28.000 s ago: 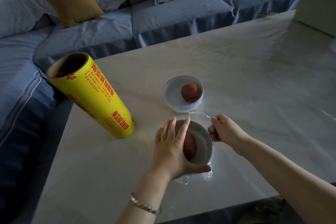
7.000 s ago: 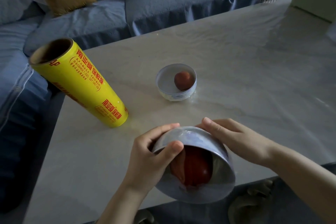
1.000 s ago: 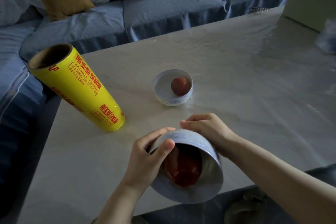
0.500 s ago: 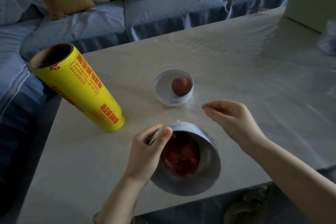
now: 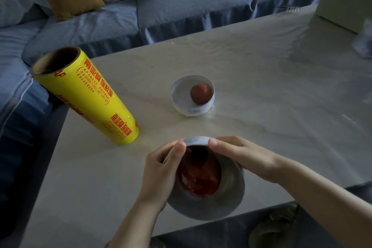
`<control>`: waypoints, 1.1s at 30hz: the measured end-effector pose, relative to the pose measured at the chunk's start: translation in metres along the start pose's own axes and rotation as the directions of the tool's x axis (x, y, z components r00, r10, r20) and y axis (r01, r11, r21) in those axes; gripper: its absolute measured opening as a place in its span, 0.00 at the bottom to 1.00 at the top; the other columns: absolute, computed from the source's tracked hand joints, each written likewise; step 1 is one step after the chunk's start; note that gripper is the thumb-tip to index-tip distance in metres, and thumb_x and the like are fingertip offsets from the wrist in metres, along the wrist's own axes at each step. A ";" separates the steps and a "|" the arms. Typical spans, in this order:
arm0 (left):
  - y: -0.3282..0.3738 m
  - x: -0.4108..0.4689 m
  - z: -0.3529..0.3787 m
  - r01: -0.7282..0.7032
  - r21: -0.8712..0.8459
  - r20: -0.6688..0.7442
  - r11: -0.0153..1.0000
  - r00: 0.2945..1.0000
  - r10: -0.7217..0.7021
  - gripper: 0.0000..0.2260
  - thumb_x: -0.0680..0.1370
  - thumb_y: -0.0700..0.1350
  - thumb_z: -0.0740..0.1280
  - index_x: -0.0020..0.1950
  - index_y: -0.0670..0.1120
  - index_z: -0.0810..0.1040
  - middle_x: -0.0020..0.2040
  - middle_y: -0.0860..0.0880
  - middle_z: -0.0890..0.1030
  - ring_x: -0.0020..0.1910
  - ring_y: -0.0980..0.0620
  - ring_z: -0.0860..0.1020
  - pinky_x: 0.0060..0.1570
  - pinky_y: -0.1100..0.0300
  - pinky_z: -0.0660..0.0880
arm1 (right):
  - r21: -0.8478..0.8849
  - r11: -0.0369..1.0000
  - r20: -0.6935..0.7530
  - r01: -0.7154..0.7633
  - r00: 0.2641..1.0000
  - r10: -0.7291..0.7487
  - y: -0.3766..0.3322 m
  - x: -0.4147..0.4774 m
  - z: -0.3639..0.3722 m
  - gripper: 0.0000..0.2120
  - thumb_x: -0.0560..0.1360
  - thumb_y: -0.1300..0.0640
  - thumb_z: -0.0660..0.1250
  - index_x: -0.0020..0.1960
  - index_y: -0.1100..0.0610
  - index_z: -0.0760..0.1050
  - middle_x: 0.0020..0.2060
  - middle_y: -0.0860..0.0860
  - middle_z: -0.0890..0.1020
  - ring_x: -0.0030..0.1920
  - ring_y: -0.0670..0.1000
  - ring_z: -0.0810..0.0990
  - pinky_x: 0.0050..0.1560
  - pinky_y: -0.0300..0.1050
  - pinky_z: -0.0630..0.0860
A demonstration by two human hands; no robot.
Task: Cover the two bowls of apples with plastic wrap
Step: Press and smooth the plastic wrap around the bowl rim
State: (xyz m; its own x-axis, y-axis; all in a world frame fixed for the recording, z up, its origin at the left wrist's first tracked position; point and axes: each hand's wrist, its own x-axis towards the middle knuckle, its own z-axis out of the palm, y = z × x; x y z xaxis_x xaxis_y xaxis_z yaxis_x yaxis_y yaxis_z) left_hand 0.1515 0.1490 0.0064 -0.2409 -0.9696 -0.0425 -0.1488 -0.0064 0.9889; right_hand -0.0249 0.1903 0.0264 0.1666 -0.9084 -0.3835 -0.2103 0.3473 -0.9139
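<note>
A person's left hand (image 5: 161,171) grips the near bowl (image 5: 231,193), thumb hooked over its rim, tipping its mouth toward the camera over the near edge of the table (image 5: 261,66). The right hand (image 5: 243,157), lifted clear with fingers apart half a second ago, is back on the bowl, thumb on the rim and fingers curved behind the far side. This looks like pressing film down, so this bowl seems nearly sealed. A red apple (image 5: 199,177) shows inside. The film is too clear to make out, and the right fingertips are hidden. Whether the far bowl (image 5: 189,110), near the yellow wrap roll (image 5: 86,96), is covered cannot be told.
</note>
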 end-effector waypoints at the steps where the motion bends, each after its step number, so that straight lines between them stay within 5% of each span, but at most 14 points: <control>1: 0.000 0.001 0.002 0.043 -0.021 -0.050 0.999 0.998 -0.044 0.11 0.70 0.56 0.69 0.33 0.50 0.82 0.31 0.55 0.82 0.34 0.59 0.78 0.35 0.66 0.75 | 0.047 0.999 0.014 -0.007 1.000 0.006 0.004 -0.002 -0.002 0.35 0.63 0.31 0.62 0.56 0.57 0.78 0.53 0.56 0.83 0.54 0.54 0.81 0.60 0.52 0.75; 4: -0.008 0.006 0.005 0.228 -0.266 -0.134 0.937 0.953 -0.270 0.19 0.70 0.60 0.65 0.38 0.44 0.83 0.36 0.51 0.85 0.40 0.55 0.81 0.38 0.62 0.78 | 0.247 0.969 0.022 0.023 0.999 -0.029 0.018 -0.009 -0.004 0.37 0.58 0.32 0.71 0.56 0.56 0.78 0.51 0.54 0.84 0.54 0.52 0.82 0.53 0.41 0.78; 7: -0.008 0.005 0.007 0.341 -0.447 0.002 0.827 0.925 -0.381 0.34 0.61 0.69 0.67 0.54 0.43 0.82 0.53 0.43 0.84 0.55 0.46 0.81 0.56 0.50 0.75 | 0.264 0.959 -0.091 0.099 0.993 -0.078 0.030 -0.008 0.002 0.38 0.55 0.31 0.72 0.51 0.60 0.79 0.44 0.55 0.83 0.46 0.51 0.81 0.48 0.43 0.76; 10: -0.006 -0.001 0.009 0.406 -0.491 0.143 0.771 0.910 -0.388 0.25 0.70 0.62 0.60 0.49 0.45 0.84 0.51 0.43 0.84 0.53 0.49 0.82 0.52 0.52 0.74 | 0.234 0.959 -0.227 0.160 0.968 -0.106 0.035 -0.005 0.001 0.32 0.57 0.38 0.72 0.46 0.65 0.78 0.37 0.55 0.78 0.40 0.52 0.76 0.43 0.48 0.71; 12: -0.006 0.001 0.002 0.416 -0.447 0.170 0.792 0.909 -0.381 0.20 0.74 0.57 0.58 0.46 0.46 0.85 0.49 0.45 0.85 0.50 0.51 0.82 0.50 0.55 0.73 | 0.238 0.958 -0.228 0.157 0.968 -0.102 0.033 -0.006 -0.002 0.27 0.59 0.40 0.69 0.44 0.64 0.79 0.33 0.53 0.78 0.37 0.50 0.75 0.39 0.43 0.71; 15: -0.003 0.010 -0.010 0.349 -0.258 0.200 0.901 0.932 -0.303 0.22 0.70 0.59 0.66 0.56 0.45 0.81 0.56 0.44 0.82 0.59 0.49 0.78 0.62 0.51 0.71 | 0.206 0.968 -0.173 0.142 0.979 -0.106 0.026 -0.009 -0.003 0.24 0.58 0.41 0.69 0.40 0.61 0.81 0.30 0.50 0.78 0.34 0.46 0.76 0.34 0.37 0.72; 19: 0.007 0.007 -0.006 0.258 -0.082 0.303 0.963 0.927 -0.223 0.24 0.71 0.62 0.64 0.48 0.43 0.84 0.49 0.43 0.85 0.50 0.50 0.81 0.53 0.58 0.76 | 0.088 0.992 -0.088 0.089 0.993 -0.081 0.015 -0.008 -0.005 0.27 0.58 0.39 0.70 0.46 0.59 0.82 0.41 0.60 0.84 0.42 0.54 0.82 0.46 0.48 0.78; 23: 0.004 -0.002 0.002 0.125 -0.067 0.129 0.990 0.985 -0.115 0.19 0.69 0.61 0.64 0.39 0.47 0.85 0.39 0.47 0.85 0.41 0.55 0.80 0.41 0.66 0.76 | 0.039 0.998 -0.140 0.050 0.989 -0.044 0.000 -0.008 -0.010 0.21 0.56 0.39 0.77 0.45 0.49 0.83 0.42 0.51 0.86 0.46 0.50 0.84 0.54 0.49 0.80; 26: 0.001 -0.005 0.003 0.104 -0.077 0.056 0.992 0.993 -0.099 0.17 0.67 0.59 0.65 0.39 0.47 0.85 0.40 0.48 0.85 0.41 0.57 0.81 0.41 0.66 0.77 | -0.117 0.992 -0.254 0.052 0.964 -0.080 -0.011 -0.007 -0.014 0.20 0.59 0.38 0.69 0.43 0.50 0.83 0.39 0.48 0.86 0.40 0.43 0.83 0.49 0.40 0.79; 29: 0.000 -0.006 0.002 0.062 -0.016 0.004 0.998 0.998 -0.062 0.17 0.64 0.60 0.69 0.42 0.48 0.83 0.38 0.55 0.85 0.40 0.63 0.80 0.41 0.71 0.75 | -0.249 0.968 -0.229 -0.033 0.973 -0.026 -0.020 -0.004 -0.019 0.07 0.68 0.46 0.71 0.38 0.48 0.82 0.35 0.46 0.84 0.33 0.39 0.78 0.42 0.34 0.77; 33: -0.003 -0.005 -0.002 0.069 0.071 0.019 0.995 0.997 -0.071 0.14 0.61 0.59 0.71 0.41 0.53 0.82 0.40 0.62 0.84 0.43 0.64 0.80 0.42 0.75 0.73 | -0.295 0.948 -0.114 -0.117 0.990 0.086 -0.023 0.001 -0.025 0.07 0.69 0.48 0.70 0.38 0.50 0.83 0.34 0.48 0.82 0.35 0.43 0.77 0.43 0.37 0.76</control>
State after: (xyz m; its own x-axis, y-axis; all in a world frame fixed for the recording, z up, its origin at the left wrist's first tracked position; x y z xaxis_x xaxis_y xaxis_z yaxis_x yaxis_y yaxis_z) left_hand 0.1554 0.1534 0.0037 -0.2481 -0.9619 -0.1150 -0.2328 -0.0560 0.9709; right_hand -0.0436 0.1753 0.0501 0.0373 -0.8956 -0.4433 -0.5033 0.3664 -0.7826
